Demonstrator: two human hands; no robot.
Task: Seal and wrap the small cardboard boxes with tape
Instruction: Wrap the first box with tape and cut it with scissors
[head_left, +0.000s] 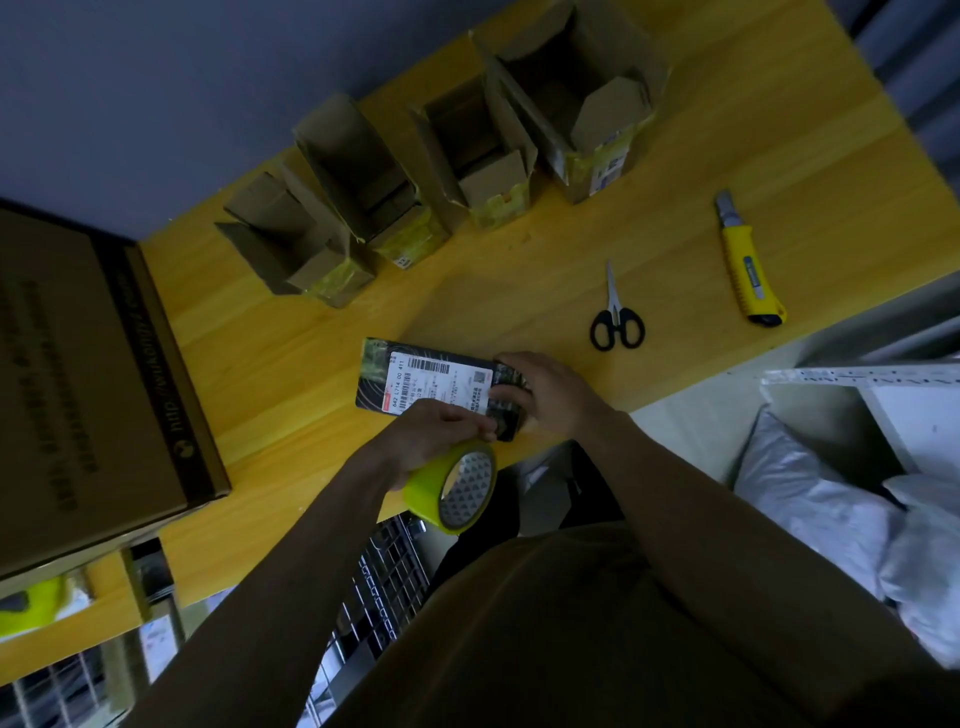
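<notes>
1. Left hand (431, 431) fingers curled round yellow tape roll (451, 486), fingertips on near edge of dark labelled box (431, 382).
2. Right hand (540, 395) fingers curled over box's right end, gripping it.
3. Box lies flat on tabletop (519, 280), close to near edge; tape roll hangs past that edge.
4. Open tabletop between box and four open cardboard boxes (441, 161) along far edge.
5. Scissors (616, 317) and yellow box cutter (748, 265) to the right, well apart from hands.
6. Big cardboard carton (88, 374) on left, near box.
</notes>
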